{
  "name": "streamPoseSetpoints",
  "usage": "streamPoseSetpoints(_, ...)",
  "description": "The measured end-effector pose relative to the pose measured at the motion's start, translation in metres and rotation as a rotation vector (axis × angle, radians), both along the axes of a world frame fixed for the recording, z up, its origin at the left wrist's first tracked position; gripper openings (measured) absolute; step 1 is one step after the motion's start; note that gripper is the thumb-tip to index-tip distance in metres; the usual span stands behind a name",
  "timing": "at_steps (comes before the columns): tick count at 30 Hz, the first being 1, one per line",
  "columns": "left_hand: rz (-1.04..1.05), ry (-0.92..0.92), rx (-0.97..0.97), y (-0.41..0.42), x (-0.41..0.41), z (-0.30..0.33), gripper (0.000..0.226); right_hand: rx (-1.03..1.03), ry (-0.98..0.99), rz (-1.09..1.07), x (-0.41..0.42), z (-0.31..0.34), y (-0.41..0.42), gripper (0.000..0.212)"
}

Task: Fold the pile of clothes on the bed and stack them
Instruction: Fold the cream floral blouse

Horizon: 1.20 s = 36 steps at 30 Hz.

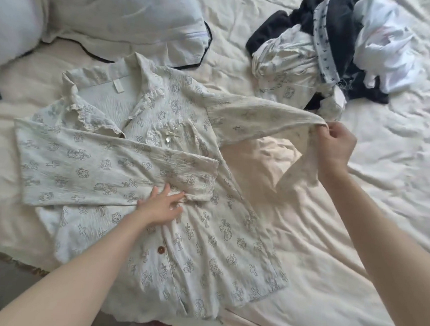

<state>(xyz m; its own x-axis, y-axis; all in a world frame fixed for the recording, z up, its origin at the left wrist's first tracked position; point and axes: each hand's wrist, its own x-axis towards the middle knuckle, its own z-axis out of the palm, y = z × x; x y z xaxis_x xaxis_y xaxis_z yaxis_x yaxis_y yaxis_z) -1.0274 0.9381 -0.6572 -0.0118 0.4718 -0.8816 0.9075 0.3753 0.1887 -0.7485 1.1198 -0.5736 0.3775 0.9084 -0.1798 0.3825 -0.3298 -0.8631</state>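
At nine o'clock a plump white pillow [15,18] sits on the creased cream bed sheet [328,241]. At centre lies the crinkled, cross-printed cream shirt [206,226], one sleeve folded across its chest. The left hand [161,206] presses there, fingers spread flat. At three o'clock the right hand [336,146] pinches the other sleeve's cuff, lifted taut. At one o'clock sits the rumpled black-and-white clothes pile [337,45].

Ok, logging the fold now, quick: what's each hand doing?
Left hand: open, fingers spread, pressing the folded sleeve onto the shirt.
Right hand: pinching the other sleeve's cuff, lifted.
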Motion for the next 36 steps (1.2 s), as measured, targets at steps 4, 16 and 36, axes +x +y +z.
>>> streamPoseSetpoints(4,0.456,-0.197,0.216,-0.004,-0.010,0.020,0.038,0.226,-0.159,0.328,-0.047,0.032,-0.035,0.019)
streamPoseSetpoints(16,1.170,-0.247,0.405,0.014,-0.058,0.024,0.027,-0.146,-0.287,1.054,-0.111,-0.030,-0.151,0.030)
streamPoseSetpoints(36,1.455,-0.539,0.199,0.002,-0.089,0.036,0.012,0.356,-0.528,0.822,-0.136,-0.023,-0.139,0.006)
